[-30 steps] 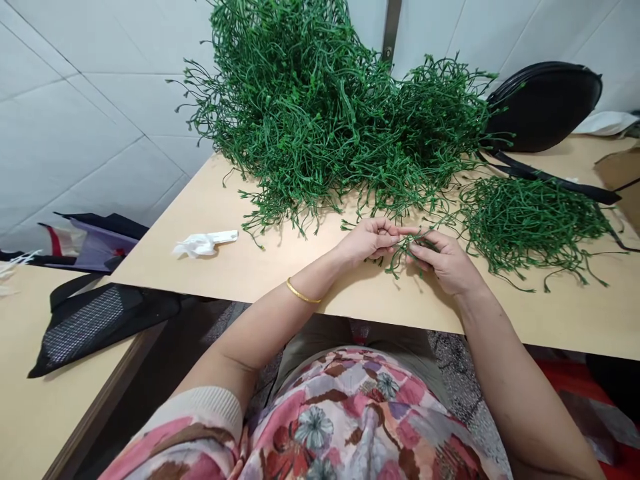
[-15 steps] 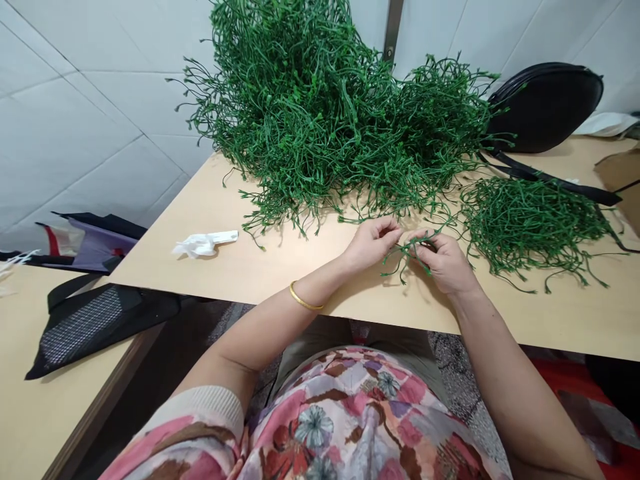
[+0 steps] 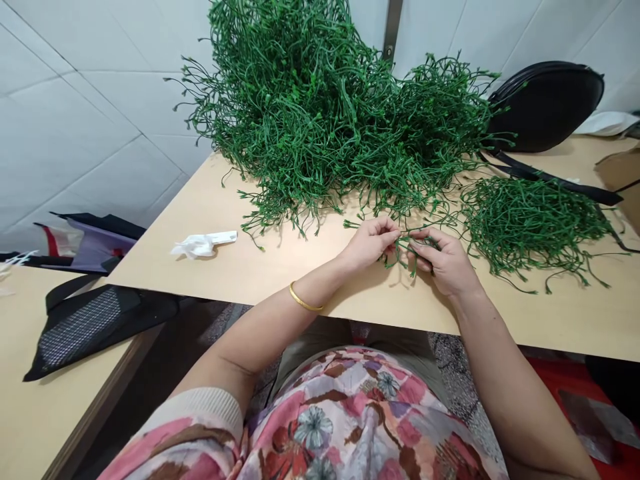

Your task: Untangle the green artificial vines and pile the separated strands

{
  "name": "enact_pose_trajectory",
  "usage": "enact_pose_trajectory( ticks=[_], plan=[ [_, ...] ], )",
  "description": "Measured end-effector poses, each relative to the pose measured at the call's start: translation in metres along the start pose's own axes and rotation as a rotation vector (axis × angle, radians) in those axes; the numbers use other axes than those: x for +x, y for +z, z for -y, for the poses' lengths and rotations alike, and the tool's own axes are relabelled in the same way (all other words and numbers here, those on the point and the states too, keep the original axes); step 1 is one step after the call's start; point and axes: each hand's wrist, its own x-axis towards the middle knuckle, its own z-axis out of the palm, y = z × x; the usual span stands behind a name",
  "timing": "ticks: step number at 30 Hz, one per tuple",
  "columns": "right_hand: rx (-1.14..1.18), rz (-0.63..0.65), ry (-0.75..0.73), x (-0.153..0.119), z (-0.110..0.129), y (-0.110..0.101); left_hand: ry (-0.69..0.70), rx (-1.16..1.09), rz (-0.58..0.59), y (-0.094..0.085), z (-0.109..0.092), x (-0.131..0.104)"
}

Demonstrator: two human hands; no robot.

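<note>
Between my two hands is a small green plastic plant stem [image 3: 404,252] with thin branching tips. My left hand [image 3: 373,241], with a gold bangle on its wrist, pinches the stem between thumb and fingertips. Closed around the other side of the stem is my right hand [image 3: 443,260], its thumb against the fingers. Just beyond the hands rises a large tangled heap of green plastic stems [image 3: 320,120]. A smaller, flatter pile of the same stems [image 3: 535,227] lies to the right of my right hand.
A crumpled white tissue packet [image 3: 203,245] lies on the table [image 3: 270,280] at left. Behind the small pile stands a black bag [image 3: 547,107], its strap trailing across the table. A black mesh bag [image 3: 85,327] rests on a lower surface at left.
My hands stay almost in place. The fingers have shifted on the stem, and its branches now hang more between both hands.
</note>
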Motion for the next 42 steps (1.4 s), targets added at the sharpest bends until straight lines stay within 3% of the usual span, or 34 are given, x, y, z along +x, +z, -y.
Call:
enact_pose_trajectory(
  ticks=[3,12,19,30,37,42],
  plan=[
    [0.067,0.013,0.030,-0.001,0.004,0.000,-0.029,-0.073,-0.013,0.001,-0.001,-0.001],
    [0.037,0.044,-0.034,-0.003,0.001,-0.006,-0.007,0.024,0.211,-0.005,-0.007,-0.005],
    [0.103,0.060,0.079,-0.004,0.005,-0.015,0.081,0.107,0.114,-0.003,-0.005,-0.004],
    [0.192,0.034,0.214,-0.001,0.008,-0.001,0.040,0.055,0.142,-0.001,-0.001,-0.002],
    [0.183,0.076,0.114,0.005,0.000,-0.005,-0.010,0.056,0.165,0.000,-0.004,-0.005],
    [0.192,0.106,0.154,0.007,0.001,-0.004,0.050,0.097,0.134,0.002,-0.003,-0.004]
  ],
)
